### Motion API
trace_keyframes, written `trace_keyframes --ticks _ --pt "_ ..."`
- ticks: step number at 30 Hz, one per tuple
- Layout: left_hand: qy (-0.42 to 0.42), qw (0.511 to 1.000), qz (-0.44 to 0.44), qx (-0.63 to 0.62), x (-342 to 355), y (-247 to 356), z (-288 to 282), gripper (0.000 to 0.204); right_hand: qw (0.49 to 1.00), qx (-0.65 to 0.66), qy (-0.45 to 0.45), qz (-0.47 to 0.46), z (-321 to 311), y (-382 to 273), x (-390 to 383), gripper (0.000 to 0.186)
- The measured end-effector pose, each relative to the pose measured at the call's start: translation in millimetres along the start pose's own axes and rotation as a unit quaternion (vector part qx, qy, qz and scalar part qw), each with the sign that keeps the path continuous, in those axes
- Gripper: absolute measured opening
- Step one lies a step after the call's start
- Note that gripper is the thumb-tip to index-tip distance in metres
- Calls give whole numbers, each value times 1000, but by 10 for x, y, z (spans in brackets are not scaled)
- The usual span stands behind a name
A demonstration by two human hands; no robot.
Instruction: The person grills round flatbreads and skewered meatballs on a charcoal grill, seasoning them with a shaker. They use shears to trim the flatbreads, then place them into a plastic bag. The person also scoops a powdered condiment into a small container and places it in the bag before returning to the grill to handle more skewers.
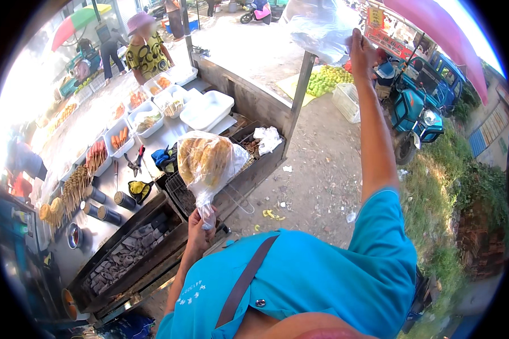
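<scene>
My left hand [198, 230] is closed round the gathered neck of a clear plastic bag [203, 161] full of flat, golden-brown food, perhaps bread. The bag lies over the end of the grill, by a wire rack [181, 195]. Raised high at the upper right, my right hand [363, 53] grips the edge of clear plastic bags [316, 25] beside a metal post [303, 85]. Whether these are one bag or several layers, I cannot tell. Beside the filled bag rests a crumpled white plastic bag [267, 139].
A charcoal trough [124, 254] runs along my left. Beyond it are white trays [206, 110], skewers [76, 186], dark canisters [109, 214] and tongs [134, 162]. A person [147, 51] in a pink hat stands across the stall. Right are a crate [346, 103], green fruit [328, 80] and a blue three-wheeler [418, 113].
</scene>
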State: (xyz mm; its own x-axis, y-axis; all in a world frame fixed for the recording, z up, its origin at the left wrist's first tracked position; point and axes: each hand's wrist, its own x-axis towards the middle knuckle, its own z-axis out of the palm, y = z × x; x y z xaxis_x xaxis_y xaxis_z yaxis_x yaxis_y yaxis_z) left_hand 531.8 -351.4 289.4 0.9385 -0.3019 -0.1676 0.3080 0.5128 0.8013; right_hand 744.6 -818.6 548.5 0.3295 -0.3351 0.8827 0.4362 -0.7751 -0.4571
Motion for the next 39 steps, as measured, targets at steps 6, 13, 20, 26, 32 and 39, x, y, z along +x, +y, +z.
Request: trace_keyframes --ticks 6,13,20,26,32,39 --pt "-81 979 170 -73 152 532 379 19 965 -11 -135 -224 -51 -890 -911 29" --pt "-21 985 172 3 245 306 568 40 857 284 -400 -158 120 -1984 -2672 14" --pt "111 978 129 -125 173 59 588 34 659 540 -452 266 164 -1975 -3319 34" --pt "-92 977 -11 -190 52 207 521 16 463 558 -432 536 778 -1625 -3860 41" --pt "-164 946 -24 -280 -61 328 380 12 381 617 -488 486 845 -1874 -3708 23" --pt "-109 971 -1 -212 -106 79 171 9 460 513 -561 459 1276 -2102 -4285 46"
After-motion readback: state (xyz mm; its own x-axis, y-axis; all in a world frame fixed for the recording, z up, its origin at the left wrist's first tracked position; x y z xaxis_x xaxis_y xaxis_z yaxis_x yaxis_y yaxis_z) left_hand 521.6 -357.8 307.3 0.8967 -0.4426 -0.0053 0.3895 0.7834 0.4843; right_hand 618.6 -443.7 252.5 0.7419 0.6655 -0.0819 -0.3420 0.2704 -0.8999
